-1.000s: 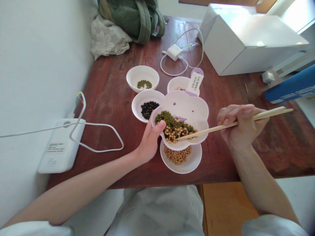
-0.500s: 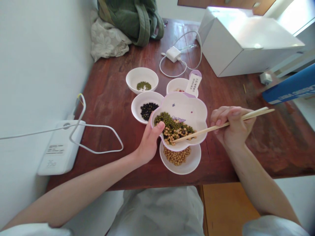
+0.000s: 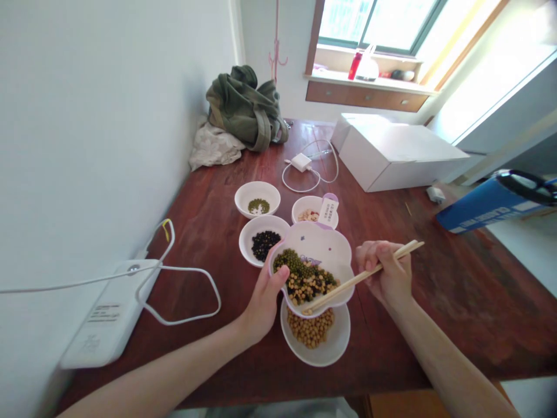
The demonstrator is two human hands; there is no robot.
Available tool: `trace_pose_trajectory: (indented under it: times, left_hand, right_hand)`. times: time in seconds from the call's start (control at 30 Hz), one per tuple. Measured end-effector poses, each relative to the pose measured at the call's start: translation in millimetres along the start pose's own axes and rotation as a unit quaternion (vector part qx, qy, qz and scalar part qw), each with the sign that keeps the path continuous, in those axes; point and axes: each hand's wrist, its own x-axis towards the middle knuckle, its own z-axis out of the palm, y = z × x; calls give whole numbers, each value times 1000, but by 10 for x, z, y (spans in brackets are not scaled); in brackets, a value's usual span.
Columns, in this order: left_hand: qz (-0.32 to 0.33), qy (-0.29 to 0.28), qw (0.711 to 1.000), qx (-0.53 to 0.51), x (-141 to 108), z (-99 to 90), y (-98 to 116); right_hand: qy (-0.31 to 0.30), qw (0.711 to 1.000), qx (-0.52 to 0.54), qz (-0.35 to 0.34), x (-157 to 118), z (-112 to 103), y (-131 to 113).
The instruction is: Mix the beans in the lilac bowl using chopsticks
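My left hand (image 3: 265,296) grips the left rim of a white flower-shaped bowl with a lilac edge (image 3: 333,249), thumb inside. The bowl is tilted and holds mixed green, black and tan beans (image 3: 304,276). In my right hand (image 3: 389,276) is a pair of chopsticks (image 3: 361,276), their tips at the bowl's near rim by a tan bean. Partly under that rim stands a white bowl (image 3: 342,342) of soybeans (image 3: 311,331). Behind stand a bowl of black beans (image 3: 266,245), one of green beans (image 3: 259,206) and one of pale pieces (image 3: 308,215), partly covered by a labelled tab.
A white power bank (image 3: 108,316) with a looped cable lies at the left by the wall. Farther back are a green bag (image 3: 248,107), a white charger (image 3: 301,162) and a white box (image 3: 391,154). A blue bottle (image 3: 483,206) lies at the right edge.
The view has tilted up, showing the window. The chopstick tips have moved from among the beans to the bowl's near rim. My left hand keeps its hold.
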Motion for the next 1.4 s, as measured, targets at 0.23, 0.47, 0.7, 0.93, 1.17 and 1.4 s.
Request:
trace_pose_trajectory:
  times: [0.23, 0.47, 0.7, 0.93, 1.17, 1.4]
  left_hand:
    - [-16, 19, 1000, -11, -18, -7, 4]
    - [-12, 19, 1000, 5, -26, 31, 74]
    - [-1, 12, 1000, -2, -13, 30, 52]
    - [-17, 5, 1000, -23, -11, 37, 47]
    - [-20, 15, 999, -20, -9, 39, 44]
    - [-18, 13, 999, -24, -10, 25, 19]
  right_hand:
    - [28, 999, -3, -46, 31, -17, -29]
    - [17, 996, -41, -76, -39, -47, -22]
    - [-13, 995, -59, -84, -69, -17, -48]
    - [-21, 995, -52, -81, -81, -24, -74]
    - [-12, 997, -42, -68, -38, -28, -57]
    - [-21, 997, -44, -54, -14, -59, -33]
